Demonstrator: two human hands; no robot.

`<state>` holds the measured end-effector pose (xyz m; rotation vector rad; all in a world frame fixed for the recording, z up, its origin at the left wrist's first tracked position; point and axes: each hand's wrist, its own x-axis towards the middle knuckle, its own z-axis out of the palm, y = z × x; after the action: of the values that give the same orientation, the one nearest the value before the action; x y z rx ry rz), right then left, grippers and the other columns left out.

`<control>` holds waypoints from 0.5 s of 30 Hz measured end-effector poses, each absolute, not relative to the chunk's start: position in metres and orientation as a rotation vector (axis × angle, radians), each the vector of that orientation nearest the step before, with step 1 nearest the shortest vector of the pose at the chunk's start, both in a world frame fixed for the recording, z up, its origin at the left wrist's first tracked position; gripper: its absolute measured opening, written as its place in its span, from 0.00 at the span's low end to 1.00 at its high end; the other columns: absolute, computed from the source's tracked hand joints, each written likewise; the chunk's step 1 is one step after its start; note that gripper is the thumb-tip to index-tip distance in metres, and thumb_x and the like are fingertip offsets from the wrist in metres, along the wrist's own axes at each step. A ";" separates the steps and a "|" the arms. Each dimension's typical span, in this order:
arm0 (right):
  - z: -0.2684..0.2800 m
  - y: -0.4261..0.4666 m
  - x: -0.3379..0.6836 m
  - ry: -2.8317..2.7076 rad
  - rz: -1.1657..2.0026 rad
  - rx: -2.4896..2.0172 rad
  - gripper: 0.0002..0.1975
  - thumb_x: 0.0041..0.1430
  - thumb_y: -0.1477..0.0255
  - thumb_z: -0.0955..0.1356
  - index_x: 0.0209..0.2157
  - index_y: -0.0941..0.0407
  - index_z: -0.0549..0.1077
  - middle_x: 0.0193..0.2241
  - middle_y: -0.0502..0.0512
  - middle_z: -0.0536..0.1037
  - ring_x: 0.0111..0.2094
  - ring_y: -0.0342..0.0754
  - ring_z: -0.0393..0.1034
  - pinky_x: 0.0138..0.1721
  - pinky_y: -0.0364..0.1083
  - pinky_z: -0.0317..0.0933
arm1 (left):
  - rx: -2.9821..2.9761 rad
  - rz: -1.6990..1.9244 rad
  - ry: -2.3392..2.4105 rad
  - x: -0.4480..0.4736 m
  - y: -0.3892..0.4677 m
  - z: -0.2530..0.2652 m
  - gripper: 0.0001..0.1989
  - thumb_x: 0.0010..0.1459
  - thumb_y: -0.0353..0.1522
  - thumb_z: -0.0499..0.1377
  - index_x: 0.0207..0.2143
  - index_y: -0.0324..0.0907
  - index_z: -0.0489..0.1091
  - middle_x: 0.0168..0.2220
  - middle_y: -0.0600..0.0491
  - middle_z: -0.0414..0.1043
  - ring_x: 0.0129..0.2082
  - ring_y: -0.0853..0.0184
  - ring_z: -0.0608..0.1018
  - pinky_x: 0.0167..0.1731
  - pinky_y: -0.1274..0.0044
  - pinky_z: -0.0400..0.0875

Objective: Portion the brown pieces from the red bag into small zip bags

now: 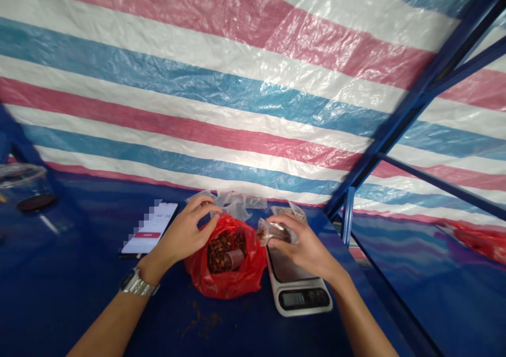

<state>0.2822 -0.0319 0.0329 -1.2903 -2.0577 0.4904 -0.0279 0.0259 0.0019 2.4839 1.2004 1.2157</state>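
Observation:
A red plastic bag [225,288] stands with its mouth spread, filled with small brown nut-like pieces [216,251]. Among the pieces lies a small see-through cup [234,260]. My left hand [193,225], a metal watch on its wrist, hovers at the bag's left rim with thumb and fingers apart; whether it touches the rim I cannot tell. On the right, my right hand [294,238] grips a small see-through plastic bag [266,231] with brown contents, over the back of a white kitchen scale [301,299]. The display's digits are too blurred to read.
Several see-through plastic bags [237,204] lie behind the red bag. A phone [150,229] rests on the blue table [166,325] at left, and a see-through container [23,188] stands further left. Blue metal bars [379,156] and a striped tarp [197,98] close off the back.

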 end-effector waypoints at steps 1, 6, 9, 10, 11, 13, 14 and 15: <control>0.035 -0.029 0.267 -2.124 0.413 -1.277 0.16 0.64 0.68 0.73 0.53 0.49 0.76 0.51 0.55 0.80 0.52 0.54 0.75 0.57 0.53 0.66 | 2.475 1.227 1.199 -0.028 0.025 0.003 0.10 0.70 0.35 0.55 0.45 0.46 0.77 0.51 0.49 0.71 0.55 0.59 0.76 0.59 0.66 0.71; 0.035 -0.016 0.224 -2.393 0.239 -1.224 0.15 0.65 0.74 0.72 0.52 0.50 0.76 0.51 0.55 0.82 0.54 0.55 0.74 0.61 0.57 0.60 | 2.427 1.251 1.198 -0.028 0.024 0.005 0.10 0.70 0.34 0.55 0.44 0.46 0.77 0.50 0.48 0.72 0.55 0.60 0.77 0.59 0.66 0.72; 0.027 -0.013 0.232 -2.301 0.260 -1.296 0.16 0.64 0.72 0.73 0.53 0.49 0.76 0.52 0.55 0.82 0.53 0.55 0.75 0.61 0.58 0.61 | 2.416 1.242 1.180 -0.028 0.023 0.005 0.11 0.70 0.33 0.54 0.45 0.45 0.76 0.50 0.48 0.72 0.55 0.60 0.76 0.59 0.66 0.72; 0.024 -0.013 0.240 -2.255 0.282 -1.320 0.17 0.63 0.70 0.73 0.53 0.49 0.76 0.52 0.55 0.82 0.54 0.56 0.75 0.61 0.58 0.61 | 2.413 1.248 1.174 -0.028 0.023 0.006 0.11 0.70 0.33 0.54 0.45 0.45 0.76 0.50 0.48 0.72 0.55 0.60 0.76 0.59 0.66 0.72; 0.022 -0.013 0.250 -2.204 0.321 -1.336 0.17 0.63 0.68 0.73 0.53 0.49 0.76 0.52 0.55 0.82 0.54 0.56 0.75 0.61 0.59 0.62 | 2.408 1.255 1.169 -0.028 0.022 0.006 0.11 0.70 0.33 0.54 0.45 0.45 0.76 0.50 0.48 0.72 0.55 0.60 0.76 0.59 0.66 0.72; 0.017 -0.016 0.274 -2.115 0.433 -1.350 0.17 0.63 0.63 0.73 0.53 0.49 0.77 0.53 0.56 0.81 0.55 0.57 0.75 0.60 0.58 0.64 | 2.400 1.267 1.159 -0.028 0.022 0.007 0.11 0.70 0.33 0.54 0.45 0.45 0.76 0.49 0.48 0.72 0.55 0.60 0.76 0.59 0.66 0.72; 0.015 -0.018 0.287 -2.079 0.498 -1.362 0.18 0.63 0.61 0.73 0.53 0.49 0.77 0.53 0.57 0.81 0.55 0.57 0.74 0.60 0.58 0.64 | 2.398 1.267 1.154 -0.028 0.021 0.007 0.11 0.70 0.33 0.54 0.45 0.45 0.76 0.49 0.48 0.72 0.54 0.60 0.76 0.59 0.66 0.72; 0.013 -0.021 0.301 -2.053 0.552 -1.388 0.19 0.63 0.59 0.73 0.53 0.49 0.77 0.54 0.57 0.80 0.56 0.58 0.74 0.61 0.58 0.65 | 2.399 1.264 1.151 -0.028 0.021 0.007 0.11 0.70 0.33 0.54 0.45 0.45 0.76 0.49 0.48 0.72 0.54 0.60 0.76 0.59 0.66 0.72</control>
<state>0.3006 -0.0214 0.0134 -1.3877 -2.0532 0.5515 -0.0284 0.0213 0.0073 2.3985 1.1513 1.2637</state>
